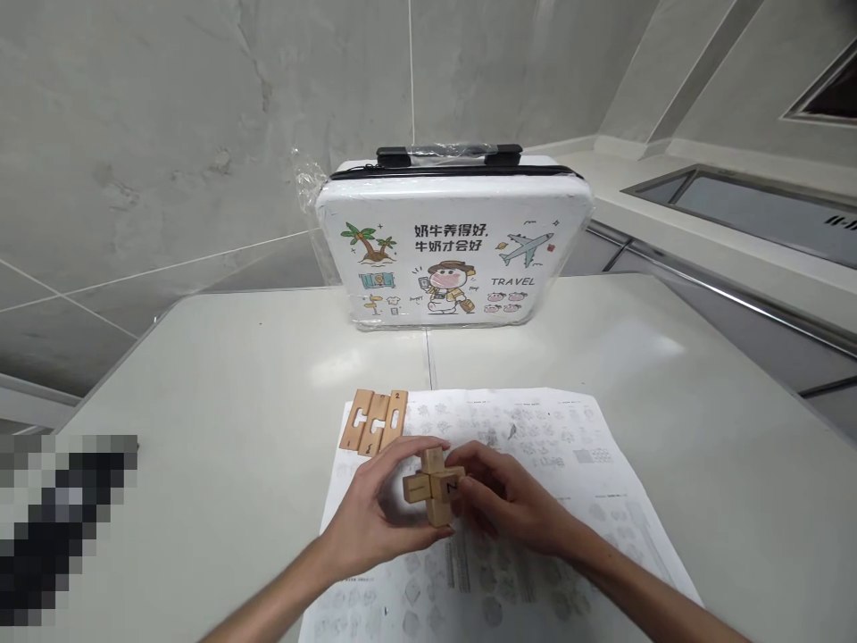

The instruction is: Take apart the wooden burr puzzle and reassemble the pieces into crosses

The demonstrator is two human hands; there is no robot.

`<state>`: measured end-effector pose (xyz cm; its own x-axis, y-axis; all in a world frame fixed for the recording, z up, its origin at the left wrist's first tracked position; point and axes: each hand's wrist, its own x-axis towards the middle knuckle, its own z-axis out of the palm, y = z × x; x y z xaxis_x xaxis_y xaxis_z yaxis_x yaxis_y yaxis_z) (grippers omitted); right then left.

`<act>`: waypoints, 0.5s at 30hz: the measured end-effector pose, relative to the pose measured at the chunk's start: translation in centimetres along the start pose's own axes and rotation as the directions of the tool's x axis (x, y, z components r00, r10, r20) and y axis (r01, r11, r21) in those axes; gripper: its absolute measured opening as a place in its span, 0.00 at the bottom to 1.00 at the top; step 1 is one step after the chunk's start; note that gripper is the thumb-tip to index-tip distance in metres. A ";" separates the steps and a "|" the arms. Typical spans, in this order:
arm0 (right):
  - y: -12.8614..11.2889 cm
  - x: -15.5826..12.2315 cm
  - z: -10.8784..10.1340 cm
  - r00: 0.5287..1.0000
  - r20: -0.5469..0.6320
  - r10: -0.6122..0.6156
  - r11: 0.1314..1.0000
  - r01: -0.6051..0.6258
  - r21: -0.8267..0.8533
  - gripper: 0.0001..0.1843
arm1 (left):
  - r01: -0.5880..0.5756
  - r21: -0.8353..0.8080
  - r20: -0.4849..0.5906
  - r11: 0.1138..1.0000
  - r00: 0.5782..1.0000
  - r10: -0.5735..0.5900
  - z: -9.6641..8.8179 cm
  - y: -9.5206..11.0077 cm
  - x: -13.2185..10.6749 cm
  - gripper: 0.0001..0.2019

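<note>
Wooden block (435, 488), seemingly half joined, sits in the grip of the left hand (365, 513) above the paper (562, 536); the right hand (505, 496) pinches its side. Three pieces (376, 408), unjoined, lie at the paper's far-left corner.

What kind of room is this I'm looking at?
Possibly a home kitchen, though that's not certain: a pale table stands before a grey tiled wall, and at the right a light counter with an inset panel runs above drawer-like fronts.
</note>
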<state>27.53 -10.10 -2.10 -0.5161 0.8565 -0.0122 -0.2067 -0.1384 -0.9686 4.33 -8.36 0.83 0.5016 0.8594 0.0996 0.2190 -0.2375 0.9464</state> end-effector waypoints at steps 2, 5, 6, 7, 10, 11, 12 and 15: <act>0.0 -0.1 -0.2 0.999 0.014 0.030 0.998 -0.029 -0.057 0.15 | -0.040 0.019 0.028 0.999 0.999 0.040 -0.2 0.0 0.1 0.39; 0.0 -0.2 -0.6 0.998 0.039 0.048 0.996 -0.045 -0.077 0.14 | -0.083 0.035 0.067 0.996 0.994 0.081 -0.4 -0.1 0.2 0.40; -0.1 -0.2 -0.7 0.998 0.037 0.047 0.996 -0.044 -0.080 0.13 | -0.090 0.044 0.076 0.995 0.993 0.087 -0.4 -0.1 0.2 0.40; -0.1 -0.2 -0.8 0.999 0.030 0.044 0.996 -0.041 -0.082 0.13 | -0.096 0.053 0.082 0.994 0.992 0.091 -0.5 -0.2 0.2 0.40; -0.3 -0.2 -0.8 0.999 0.010 0.041 0.996 -0.040 -0.084 0.12 | -0.083 0.056 0.093 0.995 0.993 0.078 -0.6 -0.2 0.2 0.40; -0.3 -0.1 -0.7 0.999 -0.003 0.047 0.996 -0.047 -0.081 0.12 | -0.059 0.050 0.095 0.997 0.994 0.054 -0.5 -0.1 0.2 0.40; -0.3 -0.1 -0.5 0.998 -0.025 0.056 0.995 -0.058 -0.080 0.12 | -0.024 0.040 0.095 0.999 0.995 0.020 -0.5 -0.1 0.1 0.41; -0.3 -0.2 -0.1 0.991 -0.116 0.071 0.992 -0.082 -0.093 0.13 | 0.100 -0.013 0.102 0.995 0.990 -0.098 -0.3 0.0 0.0 0.45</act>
<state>27.73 -10.18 -1.87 -0.4295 0.8964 -0.1099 -0.0853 -0.1614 -0.9832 4.09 -8.22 0.95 0.5603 0.8279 -0.0259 0.2576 -0.1445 0.9554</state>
